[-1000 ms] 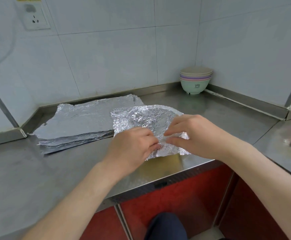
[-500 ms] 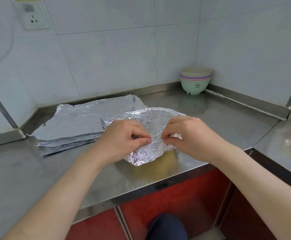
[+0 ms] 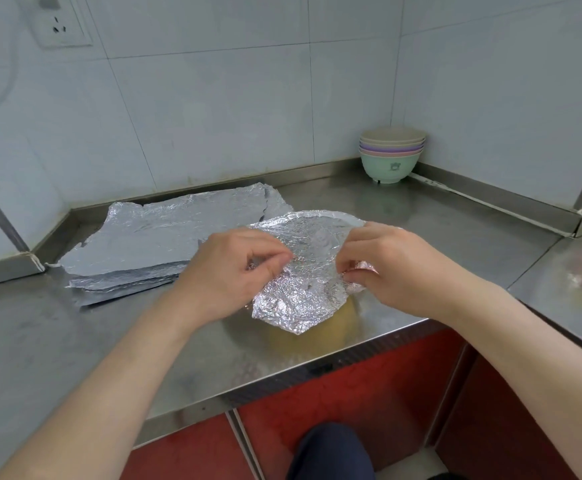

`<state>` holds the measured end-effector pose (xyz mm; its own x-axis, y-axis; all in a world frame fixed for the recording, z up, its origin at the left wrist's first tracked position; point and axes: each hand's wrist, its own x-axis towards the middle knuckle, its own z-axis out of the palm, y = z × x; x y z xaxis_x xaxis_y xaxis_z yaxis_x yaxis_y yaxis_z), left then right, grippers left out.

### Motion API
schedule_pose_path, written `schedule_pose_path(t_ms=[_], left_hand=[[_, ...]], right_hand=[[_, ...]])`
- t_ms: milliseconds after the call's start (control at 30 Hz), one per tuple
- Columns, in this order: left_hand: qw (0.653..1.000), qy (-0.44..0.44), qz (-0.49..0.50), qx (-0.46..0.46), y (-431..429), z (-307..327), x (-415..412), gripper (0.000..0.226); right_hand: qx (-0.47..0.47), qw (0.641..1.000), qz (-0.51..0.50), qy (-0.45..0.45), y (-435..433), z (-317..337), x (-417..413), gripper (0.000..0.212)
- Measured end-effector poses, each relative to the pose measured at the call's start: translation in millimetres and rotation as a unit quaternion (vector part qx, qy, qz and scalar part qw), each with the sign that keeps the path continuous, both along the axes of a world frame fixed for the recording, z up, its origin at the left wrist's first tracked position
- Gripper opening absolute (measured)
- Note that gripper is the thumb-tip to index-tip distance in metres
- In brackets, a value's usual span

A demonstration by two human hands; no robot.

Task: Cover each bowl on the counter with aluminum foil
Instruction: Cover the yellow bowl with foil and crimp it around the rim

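A crinkled foil sheet (image 3: 308,271) lies draped over a yellow bowl (image 3: 338,327) near the counter's front edge; only the bowl's lower front wall shows under the foil. My left hand (image 3: 227,271) pinches the foil's left edge between thumb and fingers. My right hand (image 3: 386,268) pinches its right edge, where the foil is bunched. The foil's near corner hangs loose over the bowl's front. A stack of several coloured bowls (image 3: 391,155), green at the bottom, stands in the far corner.
A pile of flat foil sheets (image 3: 165,244) lies on the steel counter (image 3: 57,341) to the left, against the back wall. A second counter surface (image 3: 566,278) adjoins on the right. Red cabinet fronts (image 3: 352,403) are below.
Both hands have moved apart along the foil's edges. The sheet, earlier lying flatter, now curves down over the bowl, and the bowl's yellow front shows beneath it.
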<state>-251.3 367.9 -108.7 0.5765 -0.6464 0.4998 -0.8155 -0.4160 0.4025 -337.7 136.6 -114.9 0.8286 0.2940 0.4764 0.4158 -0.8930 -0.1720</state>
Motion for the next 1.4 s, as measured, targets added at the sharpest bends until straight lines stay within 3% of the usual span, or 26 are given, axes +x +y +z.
schedule_pose_path(t_ms=[200, 400, 633, 1033, 1133, 1400], left_hand=[[0.998, 0.022, -0.013, 0.056, -0.2, -2.0, -0.7, 0.028], [0.996, 0.002, -0.025, 0.085, 6.7, -3.3, 1.7, 0.041], [0.998, 0.005, 0.007, 0.068, 5.7, -9.3, 1.8, 0.046], [0.998, -0.039, -0.021, 0.034, 15.4, -20.8, 2.8, 0.045], [0.998, -0.056, -0.006, 0.033, 13.9, -17.5, 0.2, 0.039], [1.0, 0.016, 0.004, 0.025, -10.2, -3.5, -12.3, 0.007]], right_hand=[[0.069, 0.997, 0.011, 0.02, 6.6, 12.8, -4.7, 0.005], [0.067, 0.996, 0.012, 0.053, 17.8, 5.3, -1.3, 0.011], [0.085, 0.996, 0.012, 0.03, 14.1, 0.0, 3.8, 0.008], [0.08, 0.997, 0.009, 0.019, 10.0, -0.3, 5.9, 0.009], [0.077, 0.996, 0.012, 0.035, 9.4, 2.4, 5.6, 0.008], [0.084, 0.995, 0.003, 0.05, 10.0, 4.8, 6.8, 0.01]])
